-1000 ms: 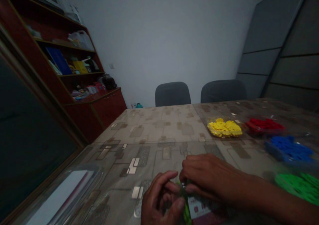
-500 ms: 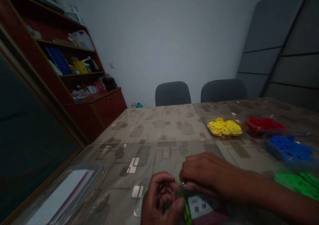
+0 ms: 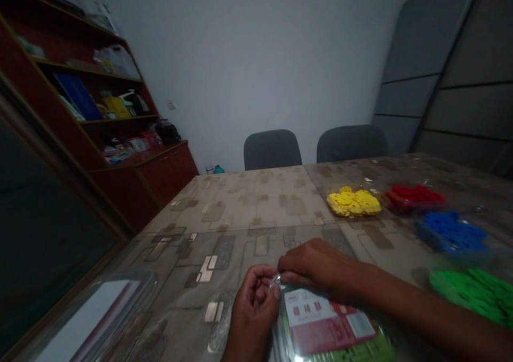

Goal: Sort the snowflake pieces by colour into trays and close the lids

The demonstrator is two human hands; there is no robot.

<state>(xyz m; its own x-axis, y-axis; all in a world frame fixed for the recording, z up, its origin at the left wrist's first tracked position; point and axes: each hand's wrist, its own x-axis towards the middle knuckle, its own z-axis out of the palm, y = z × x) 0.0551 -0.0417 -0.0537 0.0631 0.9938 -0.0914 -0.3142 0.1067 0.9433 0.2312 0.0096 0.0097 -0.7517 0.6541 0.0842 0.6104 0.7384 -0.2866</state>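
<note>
A clear plastic box (image 3: pixel 320 324) with a white and pink label lies at the table's near edge, with something light green inside. My left hand (image 3: pixel 254 303) pinches the box's upper left corner between thumb and curled fingers. Across the top edge lies my right hand (image 3: pixel 316 263), its fingers bent down and gripping the rim beside the left thumb. The two hands nearly meet at that corner.
Clear boxes of yellow (image 3: pixel 353 200), red (image 3: pixel 414 196), blue (image 3: pixel 455 231) and green pieces (image 3: pixel 473 292) stand on the right. Another clear container (image 3: pixel 92 319) with a white label lies at the lower left. Two chairs stand behind the table.
The labelled box shows more fully now, tilted up into view. My left thumb and fingers have closed on its corner, and my right hand has shifted slightly left. The view has turned a little.
</note>
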